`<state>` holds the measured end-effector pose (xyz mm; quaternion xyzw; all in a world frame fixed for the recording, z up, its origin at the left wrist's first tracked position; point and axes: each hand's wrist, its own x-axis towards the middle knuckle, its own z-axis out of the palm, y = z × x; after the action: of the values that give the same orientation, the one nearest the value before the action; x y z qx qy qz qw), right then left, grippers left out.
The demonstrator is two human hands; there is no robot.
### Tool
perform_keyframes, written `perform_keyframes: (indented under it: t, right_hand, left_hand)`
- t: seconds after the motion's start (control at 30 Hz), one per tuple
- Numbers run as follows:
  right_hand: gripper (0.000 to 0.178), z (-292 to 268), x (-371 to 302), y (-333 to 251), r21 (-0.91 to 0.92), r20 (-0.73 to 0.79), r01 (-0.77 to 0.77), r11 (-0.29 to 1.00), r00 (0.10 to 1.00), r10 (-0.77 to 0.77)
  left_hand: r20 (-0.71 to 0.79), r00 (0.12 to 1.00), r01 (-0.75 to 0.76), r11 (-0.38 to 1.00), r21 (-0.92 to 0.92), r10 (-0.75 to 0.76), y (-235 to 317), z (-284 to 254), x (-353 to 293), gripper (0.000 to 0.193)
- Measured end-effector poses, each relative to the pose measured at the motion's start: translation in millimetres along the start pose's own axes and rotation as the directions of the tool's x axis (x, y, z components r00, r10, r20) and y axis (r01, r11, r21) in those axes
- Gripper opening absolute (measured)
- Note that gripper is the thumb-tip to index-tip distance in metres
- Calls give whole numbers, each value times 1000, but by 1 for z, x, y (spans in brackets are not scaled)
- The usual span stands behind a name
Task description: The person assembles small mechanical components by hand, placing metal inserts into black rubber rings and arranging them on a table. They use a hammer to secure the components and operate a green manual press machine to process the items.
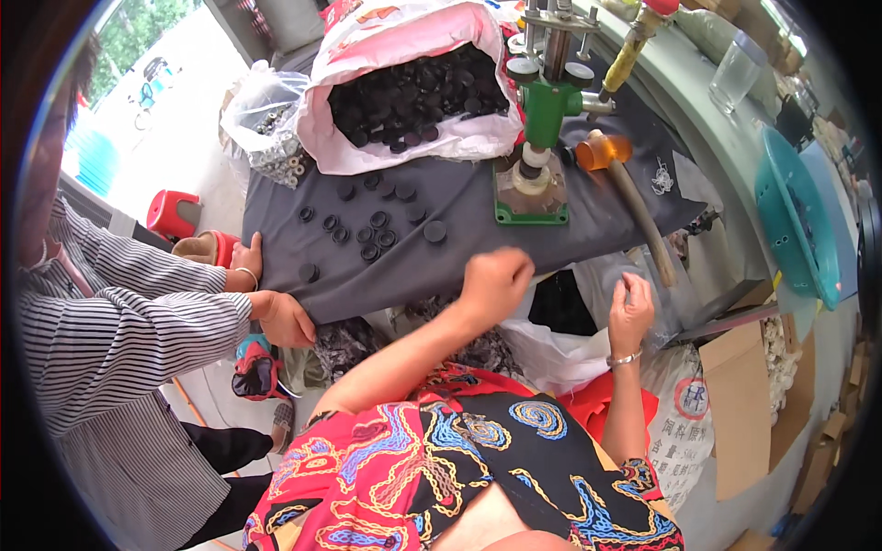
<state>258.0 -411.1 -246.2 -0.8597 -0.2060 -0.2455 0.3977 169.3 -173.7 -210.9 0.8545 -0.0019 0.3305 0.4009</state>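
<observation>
My left hand [497, 283] is closed, its fingers curled and slightly smeared, over the near edge of the grey cloth [303, 266]. Whether it holds anything is hidden. My right hand [630, 310], with a bracelet at the wrist, is raised beside clear plastic; its fingers are drawn together, and anything in them is too small to make out. Round black caps [435, 231] and black rings [378, 220] lie scattered left of my hands. Beyond them stands a green hand press [542, 119] on its base. An orange-headed mallet [643, 207] rests on the right, its handle toward me.
A pink-lined sack [317, 119] full of black caps stands at the back, beside a clear bag of small rings [276, 151]. At left, a person in a striped shirt [138, 312] rests both hands on the cloth. A teal basket [781, 216] and cardboard box [735, 404] are at right.
</observation>
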Motion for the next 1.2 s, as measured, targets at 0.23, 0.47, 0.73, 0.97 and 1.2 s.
perform_keyframes:
  t: [0.23,0.47,0.73,0.97,1.2]
  right_hand:
    - [8,-27,93,-81,212,-150,182,960,977,-152]
    - [27,-51,207,-120,510,-381,240,826,924,-34]
    - [48,-52,310,-165,786,-205,218,579,975,-89]
    - [34,-36,317,-192,781,27,132,610,969,-245]
    - [25,-51,254,-196,693,-145,246,678,968,-204]
  left_hand:
    - [-266,956,110,992,-61,-122,-36,15,98,83]
    - [-161,959,204,964,-169,-231,-48,24,111,92]
    - [-166,959,219,972,-82,-230,-49,26,113,91]
    - [-168,953,245,967,-71,-253,-44,28,116,89]
    - [-174,961,194,972,-134,-216,-48,26,117,86]
